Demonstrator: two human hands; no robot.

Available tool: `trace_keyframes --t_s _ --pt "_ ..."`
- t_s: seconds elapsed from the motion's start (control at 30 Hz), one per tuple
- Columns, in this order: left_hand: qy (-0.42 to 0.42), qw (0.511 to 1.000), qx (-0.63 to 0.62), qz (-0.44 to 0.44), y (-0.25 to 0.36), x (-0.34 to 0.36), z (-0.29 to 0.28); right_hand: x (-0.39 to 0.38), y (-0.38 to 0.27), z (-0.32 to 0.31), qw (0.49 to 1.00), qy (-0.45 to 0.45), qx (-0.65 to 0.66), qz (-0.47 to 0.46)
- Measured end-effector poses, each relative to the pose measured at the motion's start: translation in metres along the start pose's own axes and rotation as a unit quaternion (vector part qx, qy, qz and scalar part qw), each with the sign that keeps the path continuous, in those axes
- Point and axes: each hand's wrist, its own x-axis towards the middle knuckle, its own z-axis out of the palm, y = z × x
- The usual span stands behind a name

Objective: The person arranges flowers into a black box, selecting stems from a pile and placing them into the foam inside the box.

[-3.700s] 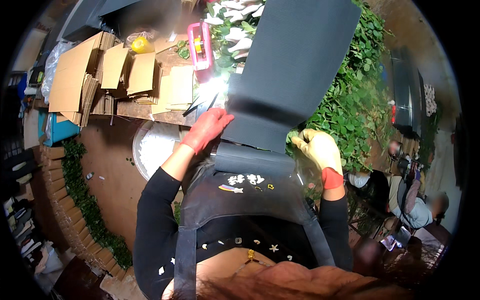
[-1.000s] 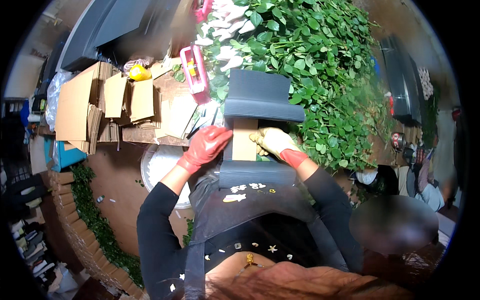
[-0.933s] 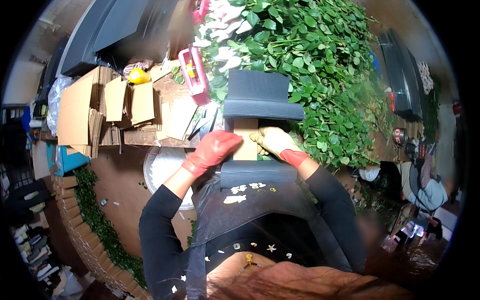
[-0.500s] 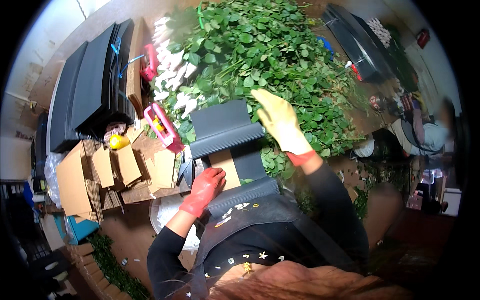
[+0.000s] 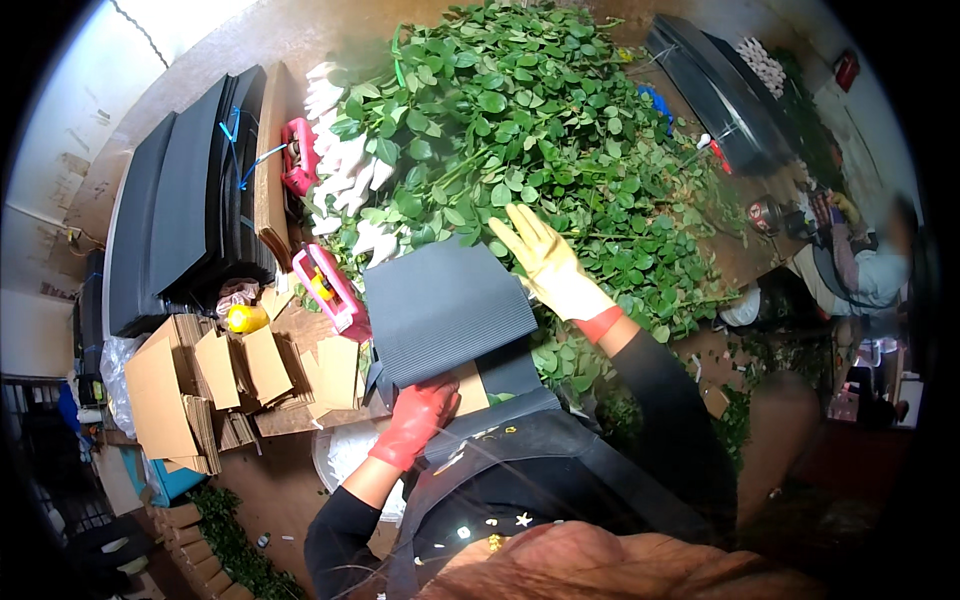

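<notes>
A dark grey corrugated sheet [image 5: 450, 310] is bent on the bench before me, its upper flap leaning over toward my body. Beneath that flap, a brown cardboard strip [image 5: 470, 388] lies on the sheet's lower part. My left hand [image 5: 418, 422], in a red glove, rests at the strip's left side; the flap covers its fingertips, so their grip is hidden. In a yellow glove with a red cuff, my right hand [image 5: 553, 268] is at the sheet's right edge. Its fingers are stretched out and spread, pointing toward the leafy stems [image 5: 540, 120], and nothing is in them.
White-wrapped flower heads [image 5: 350, 185] edge the stems. Two pink-framed holders [image 5: 335, 295] stand to the left, beside a yellow bottle [image 5: 248, 318] and cardboard pieces [image 5: 265, 365]. Dark sheets [image 5: 185, 200] are stacked far left. Another person [image 5: 865, 265] is at the right.
The sheet's upper flap has folded over toward me and now covers the fingertips of my left hand and part of the cardboard strip. My right hand has shifted slightly nearer and left.
</notes>
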Motion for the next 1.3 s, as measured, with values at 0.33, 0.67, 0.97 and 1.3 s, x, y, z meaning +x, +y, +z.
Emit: trace_keyframes --t_s 0.33,0.67,0.97,1.3 --pt "-0.018 1.0 0.012 -0.019 0.008 -0.003 -0.008 0.051 0.004 -0.039 0.935 -0.234 0.208 0.169" --pt "-0.013 0.999 0.022 -0.019 0.006 0.001 -0.002 0.166 0.101 0.024 0.977 -0.112 -0.165 -0.073" --pt "0.019 1.0 0.008 -0.02 -0.006 -0.011 0.013 0.144 -0.007 -0.119 0.983 0.02 -0.016 -0.182" --pt "0.009 1.0 0.022 -0.012 0.0 -0.005 0.002 0.092 0.013 -0.058 0.878 -0.327 -0.016 0.35"
